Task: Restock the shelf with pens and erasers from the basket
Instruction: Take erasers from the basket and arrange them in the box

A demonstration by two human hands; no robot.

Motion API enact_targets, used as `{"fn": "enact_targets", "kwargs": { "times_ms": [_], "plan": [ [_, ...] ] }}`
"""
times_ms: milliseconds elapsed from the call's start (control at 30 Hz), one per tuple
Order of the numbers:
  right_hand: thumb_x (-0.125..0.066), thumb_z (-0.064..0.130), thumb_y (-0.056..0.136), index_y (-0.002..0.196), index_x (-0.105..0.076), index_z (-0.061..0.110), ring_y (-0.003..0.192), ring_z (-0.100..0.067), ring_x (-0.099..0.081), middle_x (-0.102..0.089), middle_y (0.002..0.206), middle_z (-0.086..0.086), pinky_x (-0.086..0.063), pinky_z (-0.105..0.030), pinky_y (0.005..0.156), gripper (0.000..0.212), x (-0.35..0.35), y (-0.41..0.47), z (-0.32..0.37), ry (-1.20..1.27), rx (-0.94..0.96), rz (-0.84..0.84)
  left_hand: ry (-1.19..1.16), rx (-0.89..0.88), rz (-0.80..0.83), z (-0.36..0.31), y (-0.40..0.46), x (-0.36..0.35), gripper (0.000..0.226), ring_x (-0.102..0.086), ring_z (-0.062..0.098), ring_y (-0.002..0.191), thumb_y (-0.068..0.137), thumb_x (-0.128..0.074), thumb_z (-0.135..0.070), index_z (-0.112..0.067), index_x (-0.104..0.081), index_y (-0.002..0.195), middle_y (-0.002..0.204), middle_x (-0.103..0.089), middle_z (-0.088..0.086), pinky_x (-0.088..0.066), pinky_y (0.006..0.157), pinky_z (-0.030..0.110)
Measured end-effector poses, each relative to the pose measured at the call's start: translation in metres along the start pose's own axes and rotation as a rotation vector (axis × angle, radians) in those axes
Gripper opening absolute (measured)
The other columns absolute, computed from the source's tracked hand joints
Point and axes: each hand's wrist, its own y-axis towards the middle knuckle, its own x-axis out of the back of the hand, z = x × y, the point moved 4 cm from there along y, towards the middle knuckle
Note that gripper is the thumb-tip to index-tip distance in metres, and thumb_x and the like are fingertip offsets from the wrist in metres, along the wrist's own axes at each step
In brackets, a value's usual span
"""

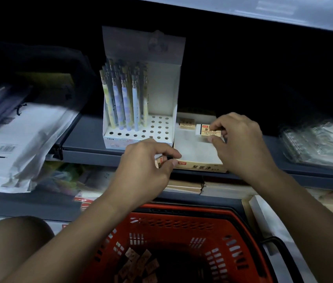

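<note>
I take the cardboard eraser tray (194, 154) on the grey shelf (92, 139) as my landmark. Above its back part, my right hand (237, 144) pinches a block eraser (208, 130) whose beige sleeve reads "2B-ERASER". One more eraser (187, 123) lies in its far corner. Just left of its front edge, my left hand (143, 166) grips another eraser (160, 161). Left of it stands a white perforated pen display (141, 111). Below it, a red plastic basket (173, 225) holds loose erasers.
</note>
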Motion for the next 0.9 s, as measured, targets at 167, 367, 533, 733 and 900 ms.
{"fn": "enact_targets", "kwargs": {
  "times_ms": [167, 367, 533, 733, 900],
  "plan": [
    [-0.075, 0.007, 0.091, 0.113, -0.072, 0.010, 0.100, -0.035, -0.061, -0.068, 0.103, -0.012, -0.058, -0.044, 0.079, 0.022, -0.010, 0.027, -0.003, -0.248, -0.052, 0.053, 0.014, -0.016, -0.002, -0.001, 0.001, 0.000, 0.018, -0.066, 0.005, 0.098, 0.092, -0.076, -0.021, -0.038, -0.081, 0.094, 0.095, -0.072, -0.012, -0.053, 0.095, 0.033],
    [-0.072, 0.005, 0.091, 0.100, -0.073, 0.008, 0.086, -0.036, -0.061, -0.066, 0.089, -0.014, -0.060, -0.045, 0.070, 0.009, -0.028, 0.038, -0.005, -0.297, -0.163, 0.120, 0.024, -0.025, -0.010, -0.001, 0.002, 0.000, 0.019, -0.065, 0.003, 0.098, 0.092, -0.074, -0.018, -0.036, -0.081, 0.095, 0.097, -0.072, -0.014, -0.055, 0.094, 0.034],
    [-0.071, -0.002, 0.081, 0.076, -0.075, 0.014, 0.077, -0.030, -0.065, -0.070, 0.076, -0.008, -0.062, -0.041, 0.066, 0.018, -0.039, 0.035, -0.012, -0.287, -0.202, 0.085, 0.036, -0.034, 0.002, -0.001, 0.002, 0.000, 0.018, -0.065, 0.004, 0.098, 0.092, -0.074, -0.019, -0.035, -0.081, 0.094, 0.096, -0.072, -0.014, -0.054, 0.093, 0.033],
    [-0.062, 0.001, 0.086, 0.081, -0.078, 0.016, 0.075, -0.033, -0.062, -0.073, 0.083, -0.011, -0.061, -0.041, 0.066, 0.023, -0.035, 0.037, -0.006, -0.262, -0.235, 0.087, 0.027, -0.040, -0.001, -0.001, 0.003, -0.002, 0.019, -0.066, 0.006, 0.095, 0.091, -0.075, -0.017, -0.035, -0.080, 0.090, 0.093, -0.071, -0.013, -0.055, 0.091, 0.037],
    [-0.059, 0.010, 0.094, 0.090, -0.080, 0.024, 0.081, -0.033, -0.064, -0.073, 0.089, -0.008, -0.050, -0.032, 0.065, 0.026, -0.038, 0.038, -0.005, -0.251, -0.297, 0.082, 0.032, -0.053, -0.003, -0.001, 0.002, -0.003, 0.020, -0.066, 0.005, 0.093, 0.091, -0.074, -0.015, -0.034, -0.080, 0.089, 0.092, -0.070, -0.014, -0.054, 0.090, 0.036]
  ]
}}
